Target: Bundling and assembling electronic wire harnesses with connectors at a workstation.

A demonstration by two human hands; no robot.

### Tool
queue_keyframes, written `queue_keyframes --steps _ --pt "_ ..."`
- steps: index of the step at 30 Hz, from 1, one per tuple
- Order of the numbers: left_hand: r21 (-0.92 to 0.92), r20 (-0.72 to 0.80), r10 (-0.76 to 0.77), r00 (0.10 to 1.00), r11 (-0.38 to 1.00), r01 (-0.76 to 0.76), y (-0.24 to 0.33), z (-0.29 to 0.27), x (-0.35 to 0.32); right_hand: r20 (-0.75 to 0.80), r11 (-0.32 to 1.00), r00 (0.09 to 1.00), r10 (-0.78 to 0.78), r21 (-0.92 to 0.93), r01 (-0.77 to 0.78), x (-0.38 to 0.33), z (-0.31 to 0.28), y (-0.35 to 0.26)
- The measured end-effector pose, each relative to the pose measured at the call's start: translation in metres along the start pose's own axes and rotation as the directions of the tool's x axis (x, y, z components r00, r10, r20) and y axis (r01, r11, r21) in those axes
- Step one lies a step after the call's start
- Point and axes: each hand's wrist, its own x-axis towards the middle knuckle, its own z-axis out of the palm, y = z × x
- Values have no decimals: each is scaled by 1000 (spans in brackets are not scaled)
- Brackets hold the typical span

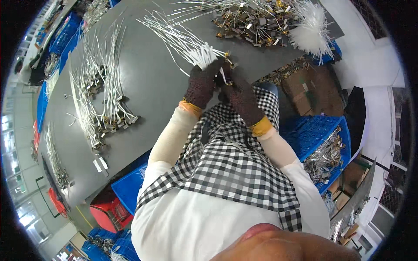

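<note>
My left hand [201, 85], in a dark knitted glove with an orange cuff, is closed around a bundle of white wires [201, 55]. The long loose ends of the bundle fan out over the grey table toward the far left. Small gold-coloured metal pieces [228, 60] stick out at its near end. My right hand [237, 93], gloved alike with a yellow cuff, is right beside the left with its fingers bent inward. A single white wire [223, 75] shows between the two hands. What the right fingertips grip is hidden by the dark gloves.
On the grey table [143, 87], wire bunches with small metal parts [104, 117] lie at left. A large heap of similar parts [257, 26] and a white wire bundle [310, 30] are at the far right. A blue crate [305, 135] of wires stands right; a red chair [106, 213] is lower left.
</note>
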Motion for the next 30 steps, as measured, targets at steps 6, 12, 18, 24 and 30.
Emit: queue_keyframes --steps 6,12,18,24,30 --pt "-546 -48 -326 944 800 249 -74 -16 10 -67 718 899 -433 -629 299 62 -28 69" --pt "-738 42 -547 836 548 395 -42 -30 -14 -197 495 953 -230 -867 -60 129 -111 74" --pt "-267 85 -152 985 949 170 -14 20 -11 -33 151 977 -212 -988 -1 146 -120 110" --pt "-11 234 83 969 997 -82 1 57 -10 -43 350 951 -307 -934 71 122 -126 105" --pt "13 190 184 964 982 -190 18 74 -13 -70 222 959 -274 -975 -8 152 -136 142"
